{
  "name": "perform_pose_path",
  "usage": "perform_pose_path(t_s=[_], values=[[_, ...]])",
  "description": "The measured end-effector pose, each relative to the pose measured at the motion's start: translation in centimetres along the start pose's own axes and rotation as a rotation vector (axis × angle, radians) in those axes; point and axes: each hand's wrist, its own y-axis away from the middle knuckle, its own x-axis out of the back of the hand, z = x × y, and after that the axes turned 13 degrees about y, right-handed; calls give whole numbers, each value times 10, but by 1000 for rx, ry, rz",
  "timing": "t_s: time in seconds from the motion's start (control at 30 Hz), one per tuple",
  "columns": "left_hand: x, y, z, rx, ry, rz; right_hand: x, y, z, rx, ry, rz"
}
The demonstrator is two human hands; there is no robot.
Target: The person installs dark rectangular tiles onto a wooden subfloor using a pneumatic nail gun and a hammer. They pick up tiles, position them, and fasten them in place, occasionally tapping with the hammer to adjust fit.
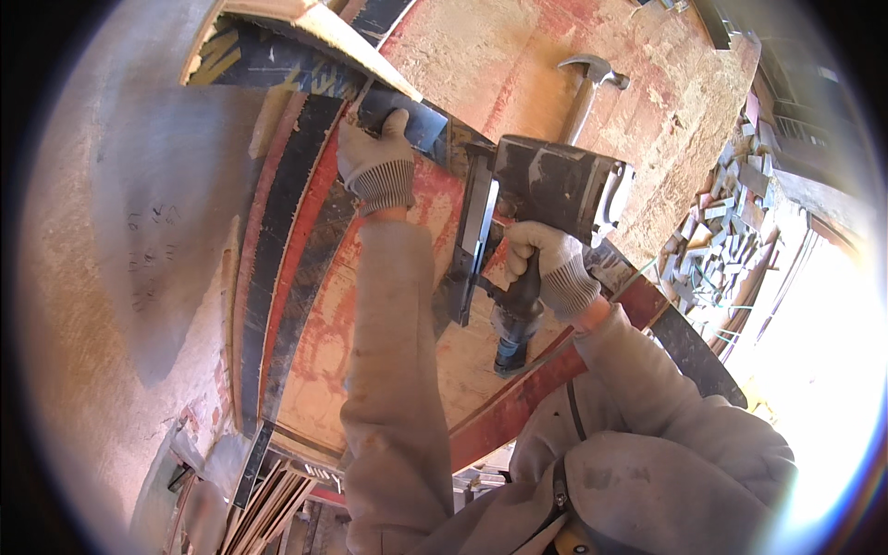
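My right hand [544,252], in a pale knit work glove, is closed round the grip of a black nail gun [555,180]. Its long straight magazine [474,240] points toward the left, and a battery-like blue-black end [511,351] shows below the grip. Also gloved, my left hand [370,153] grips the edge of a dark-faced plywood strip [421,125], thumb on top, fingers partly hidden. The nail gun's nose lies close to the strip's right end; I cannot tell whether they touch. Beyond the tool, a claw hammer [588,88] rests on a reddish, dust-covered plywood panel [499,69].
Curved plywood strips [287,250] with red and black faces run along the left of the work. A heap of small wood offcuts [721,222] lies at the right. Below left are stacked thin slats [268,504]. A greyish wall-like surface [148,231] fills the far left.
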Motion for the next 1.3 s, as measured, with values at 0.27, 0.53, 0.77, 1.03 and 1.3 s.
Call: perform_pose_path(t_s=[0.27,0.53,0.77,1.03,1.3], values=[[-4,-9,-13,-148,53,18,-10,-3,0,-55,-30,-8],[2,-9,5,-84,-1,-86,-12,-9,2,3,23,-26],[-18,-12,2,46,36,7,-9,-8,2,-26,-17,-39],[-32,-19,-4,83,312,25,-11,-28,1,57,14,-6],[-39,-21,-16,-53,488,56,-21,-55,-1,52,-9,22]])
